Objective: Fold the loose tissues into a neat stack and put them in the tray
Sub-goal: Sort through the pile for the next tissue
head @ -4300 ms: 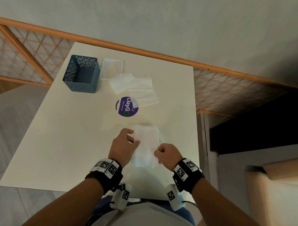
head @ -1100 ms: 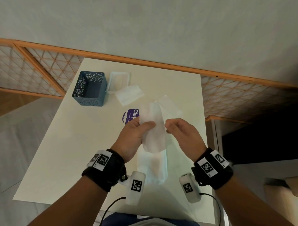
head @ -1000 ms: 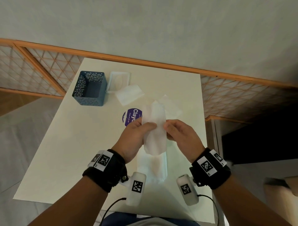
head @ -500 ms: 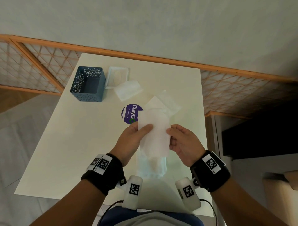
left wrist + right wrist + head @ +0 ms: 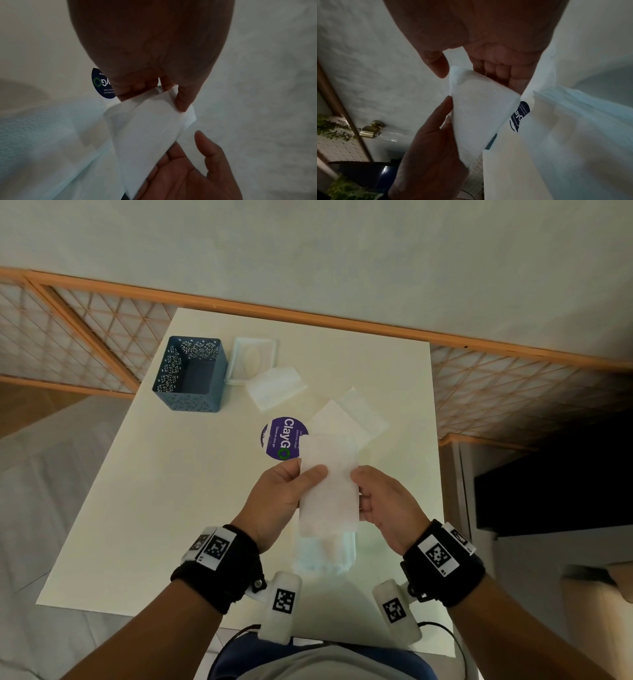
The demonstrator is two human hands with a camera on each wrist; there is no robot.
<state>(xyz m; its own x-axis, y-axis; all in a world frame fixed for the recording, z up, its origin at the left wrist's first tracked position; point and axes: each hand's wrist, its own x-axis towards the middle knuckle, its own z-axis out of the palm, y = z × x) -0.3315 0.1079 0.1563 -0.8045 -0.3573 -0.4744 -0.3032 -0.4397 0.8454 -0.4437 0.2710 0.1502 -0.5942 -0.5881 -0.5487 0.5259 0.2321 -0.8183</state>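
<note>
Purple sticker (image 5: 282,438) beside loose tissues (image 5: 346,417)

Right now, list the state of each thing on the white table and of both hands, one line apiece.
White tissue in hand: folded, held above the table.
Left hand: pinches the tissue's left edge.
Right hand: pinches its right edge.
Folded tissues below the hands: lying on the table.
Loose tissues beyond the round purple sticker: unfolded, overlapping.
Tissue by the white tray: loose, on the table.
Blue perforated box: upright, empty.

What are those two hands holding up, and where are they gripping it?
A tissue, lifted off the table. The left hand pinches its left edge, the right hand its right edge.
</note>
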